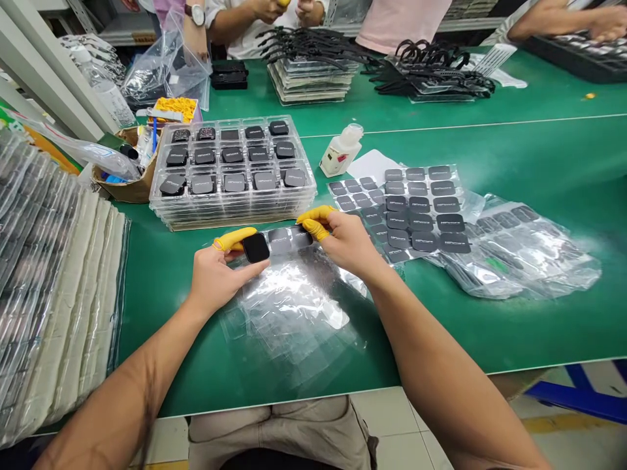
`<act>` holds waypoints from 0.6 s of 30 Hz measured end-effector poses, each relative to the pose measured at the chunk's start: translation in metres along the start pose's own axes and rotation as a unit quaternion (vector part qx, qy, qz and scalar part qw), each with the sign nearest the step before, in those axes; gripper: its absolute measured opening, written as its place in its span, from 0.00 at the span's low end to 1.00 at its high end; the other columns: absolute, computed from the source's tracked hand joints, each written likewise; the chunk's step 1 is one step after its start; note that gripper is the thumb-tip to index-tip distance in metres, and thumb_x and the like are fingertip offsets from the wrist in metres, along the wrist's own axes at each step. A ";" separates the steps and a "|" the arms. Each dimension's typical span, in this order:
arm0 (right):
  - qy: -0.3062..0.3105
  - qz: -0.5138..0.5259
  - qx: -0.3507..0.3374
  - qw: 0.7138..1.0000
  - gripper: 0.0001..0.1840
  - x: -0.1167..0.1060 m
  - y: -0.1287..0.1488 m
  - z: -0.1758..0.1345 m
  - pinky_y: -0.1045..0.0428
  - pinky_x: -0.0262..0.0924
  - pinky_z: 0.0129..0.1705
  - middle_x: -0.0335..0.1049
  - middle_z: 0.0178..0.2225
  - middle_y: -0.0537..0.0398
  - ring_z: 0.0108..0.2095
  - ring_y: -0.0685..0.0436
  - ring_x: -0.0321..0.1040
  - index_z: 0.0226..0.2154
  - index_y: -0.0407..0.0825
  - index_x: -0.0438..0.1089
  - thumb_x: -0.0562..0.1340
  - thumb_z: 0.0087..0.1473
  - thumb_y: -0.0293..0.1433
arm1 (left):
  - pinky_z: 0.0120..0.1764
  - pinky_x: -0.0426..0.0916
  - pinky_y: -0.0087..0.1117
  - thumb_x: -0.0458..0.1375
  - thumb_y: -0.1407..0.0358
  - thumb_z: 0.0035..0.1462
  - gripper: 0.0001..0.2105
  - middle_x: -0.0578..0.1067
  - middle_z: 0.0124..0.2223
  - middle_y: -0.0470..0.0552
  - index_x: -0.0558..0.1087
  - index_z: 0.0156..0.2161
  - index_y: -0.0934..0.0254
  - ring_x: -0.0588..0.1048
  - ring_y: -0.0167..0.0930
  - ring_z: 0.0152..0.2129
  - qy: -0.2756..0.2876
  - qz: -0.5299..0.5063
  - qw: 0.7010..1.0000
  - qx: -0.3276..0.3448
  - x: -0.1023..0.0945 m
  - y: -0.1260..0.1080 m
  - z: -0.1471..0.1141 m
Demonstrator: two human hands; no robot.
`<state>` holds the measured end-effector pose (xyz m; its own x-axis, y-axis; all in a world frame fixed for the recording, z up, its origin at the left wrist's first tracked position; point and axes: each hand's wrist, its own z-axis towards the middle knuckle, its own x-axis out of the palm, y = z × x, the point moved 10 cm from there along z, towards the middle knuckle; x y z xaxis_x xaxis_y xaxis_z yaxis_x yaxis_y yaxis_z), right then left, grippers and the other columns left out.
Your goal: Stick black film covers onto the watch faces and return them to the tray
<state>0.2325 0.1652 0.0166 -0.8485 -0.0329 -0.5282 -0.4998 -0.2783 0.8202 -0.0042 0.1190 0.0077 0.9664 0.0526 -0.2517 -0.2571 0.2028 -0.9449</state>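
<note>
My left hand point(215, 271), with yellow finger cots, is closed on a black square watch body point(256, 248), its dark glossy face toward me. My right hand point(349, 240), also in yellow finger cots, pinches the right end of a clear strip with dark grey square film stickers point(280, 241). The strip's left end lies right beside the watch body; whether they touch I cannot tell. Beneath both hands spreads a pile of used-looking clear film sheets point(294, 307). Just beyond stands a stack of clear plastic trays point(230, 214), the top one holding rows of dark square pieces.
Sticker sheets point(418, 205) and a clear bag of more sheets point(533, 251) lie right. A small white bottle point(341, 151) stands behind them. Stacked trays point(59, 287) rise at left, near a cardboard box point(130, 189). Co-workers sit across the green table point(519, 156), behind black straps point(431, 72).
</note>
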 end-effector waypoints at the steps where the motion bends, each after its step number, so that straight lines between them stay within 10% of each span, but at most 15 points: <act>1: 0.003 -0.003 0.002 1.000 0.17 0.001 -0.001 0.000 0.44 0.69 0.41 0.80 0.36 0.49 0.36 0.41 0.75 0.38 0.50 0.78 0.64 0.63 0.46 | 0.56 0.80 0.46 0.78 0.56 0.44 0.28 0.85 0.49 0.55 0.83 0.50 0.64 0.84 0.43 0.48 -0.002 -0.015 1.000 -0.013 0.000 0.002 0.000; 12: 0.011 0.040 0.038 0.998 0.21 0.011 -0.013 0.002 0.44 0.68 0.41 0.79 0.36 0.49 0.37 0.41 0.74 0.33 0.50 0.75 0.68 0.57 0.52 | 0.60 0.77 0.49 0.80 0.62 0.39 0.34 0.85 0.48 0.57 0.79 0.54 0.67 0.84 0.43 0.47 0.027 -0.114 0.982 -0.147 0.008 0.021 -0.003; 18: -0.051 0.206 0.042 0.976 0.29 -0.022 -0.009 0.003 0.45 0.69 0.40 0.77 0.50 0.52 0.40 0.43 0.72 0.36 0.56 0.70 0.69 0.50 0.63 | 0.59 0.77 0.50 0.79 0.63 0.41 0.31 0.85 0.48 0.57 0.79 0.52 0.65 0.84 0.44 0.47 0.054 -0.128 0.972 -0.190 0.014 0.031 -0.004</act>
<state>0.2547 0.1716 0.0214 -0.9913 -0.0274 -0.1284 -0.1214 -0.1813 0.9759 0.0010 0.1223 -0.0257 0.9983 -0.0588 0.0016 -0.0091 -0.1803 -0.9836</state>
